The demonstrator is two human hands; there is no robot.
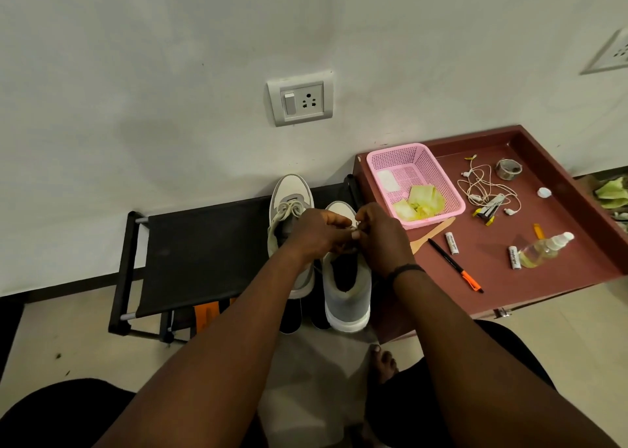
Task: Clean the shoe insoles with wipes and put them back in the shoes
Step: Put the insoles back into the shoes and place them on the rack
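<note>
Shoes: the right shoe [346, 288] stands on the black rack [190, 260], heel toward the person, with the left shoe [289, 203] just beside it and set farther back. Over the right shoe's tongue the left hand [314, 232] and right hand [380, 233] meet, fingers curled and pinching its laces. Beyond, to the right, a pink basket [401, 162] holding yellow-green wipes [421, 203] sits on a maroon tray [560, 182], beside a pen [455, 266] and a spray bottle [543, 249]
</note>
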